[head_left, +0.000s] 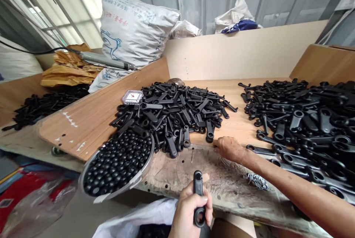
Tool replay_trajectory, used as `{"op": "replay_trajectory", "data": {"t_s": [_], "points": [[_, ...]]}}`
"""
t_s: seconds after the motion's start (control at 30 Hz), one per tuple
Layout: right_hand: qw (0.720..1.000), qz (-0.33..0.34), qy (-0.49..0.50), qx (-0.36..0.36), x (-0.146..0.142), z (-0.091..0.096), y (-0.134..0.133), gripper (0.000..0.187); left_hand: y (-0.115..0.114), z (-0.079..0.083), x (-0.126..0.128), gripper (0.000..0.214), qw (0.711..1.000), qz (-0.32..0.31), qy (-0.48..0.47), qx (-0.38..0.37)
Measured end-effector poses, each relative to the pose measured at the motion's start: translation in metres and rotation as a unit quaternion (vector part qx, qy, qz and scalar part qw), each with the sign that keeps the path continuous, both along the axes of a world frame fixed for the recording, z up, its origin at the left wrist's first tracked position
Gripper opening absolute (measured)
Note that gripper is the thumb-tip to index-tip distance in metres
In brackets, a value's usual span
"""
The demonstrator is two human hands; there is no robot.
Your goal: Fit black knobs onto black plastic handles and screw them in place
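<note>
My left hand (191, 208) is closed around a black plastic crank handle (198, 190), held nearly upright with a ring-shaped end at the bottom, above my lap. A small tan piece (205, 177) shows at its fingertips; I cannot make out what it is. My right hand (229, 150) reaches over the wooden bench with its fingers bent together, close to the near edge of a pile of black crank handles (177, 112). Whatever its fingertips pinch is hidden or too small to name.
A bucket (152, 149) full of round black knobs (116, 162) stands at the bench's left edge. More crank handles (299, 119) are heaped on the right. Small metal pins (257, 181) lie beneath my right forearm. A small clock (132, 97) and a stuffed white sack (135, 20) sit behind.
</note>
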State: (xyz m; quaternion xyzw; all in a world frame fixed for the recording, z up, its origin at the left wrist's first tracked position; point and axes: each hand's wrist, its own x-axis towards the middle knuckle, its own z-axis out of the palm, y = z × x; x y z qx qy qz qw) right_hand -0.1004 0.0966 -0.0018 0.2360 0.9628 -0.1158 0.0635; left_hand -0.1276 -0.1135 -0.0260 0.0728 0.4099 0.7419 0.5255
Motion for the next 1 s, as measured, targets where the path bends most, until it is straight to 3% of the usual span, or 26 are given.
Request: {"op": "replay_trajectory", "data": {"t_s": [0.17,0.23,0.27,0.33,0.37,0.43,0.5,0.63,0.73,0.8,0.87,1.0], "points": [[0.99,0.009,0.071,-0.123,0.027,0.02,-0.011,0.016,0.011,0.007,0.009,0.05,0.997,0.038,0.072,-0.018],[0.953,-0.015,0.144,-0.266,0.05,0.026,-0.022,0.018,0.018,0.012,0.016,0.047,0.993,0.058,0.105,-0.007],[0.908,-0.035,0.197,-0.369,0.062,0.027,-0.028,0.019,0.023,0.014,0.021,0.048,0.991,0.066,0.119,0.0],[0.758,-0.074,0.311,-0.569,0.086,0.025,-0.042,0.02,0.031,0.019,0.032,0.052,0.988,0.076,0.137,0.005],[0.679,-0.085,0.357,-0.635,0.097,0.022,-0.048,0.02,0.035,0.021,0.038,0.051,0.986,0.08,0.144,0.005],[0.58,-0.098,0.415,-0.694,0.115,0.017,-0.059,0.021,0.041,0.023,0.051,0.049,0.983,0.088,0.16,0.002],[0.521,-0.111,0.446,-0.72,0.128,0.014,-0.066,0.021,0.046,0.023,0.061,0.049,0.98,0.093,0.177,0.001],[0.452,-0.113,0.471,-0.749,0.145,0.014,-0.069,0.021,0.05,0.019,0.075,0.046,0.971,0.095,0.221,-0.016],[0.429,-0.109,0.479,-0.758,0.155,0.014,-0.066,0.022,0.053,0.019,0.081,0.047,0.965,0.062,0.252,-0.026],[0.44,-0.113,0.482,-0.749,0.163,0.013,-0.064,0.022,0.055,0.021,0.085,0.045,0.964,0.041,0.263,-0.019],[0.478,-0.114,0.479,-0.727,0.174,0.012,-0.061,0.024,0.059,0.024,0.09,0.042,0.965,0.03,0.259,-0.011],[0.602,-0.108,0.447,-0.653,0.202,0.016,-0.054,0.022,0.068,0.032,0.102,0.038,0.969,-0.007,0.245,-0.015]]}}
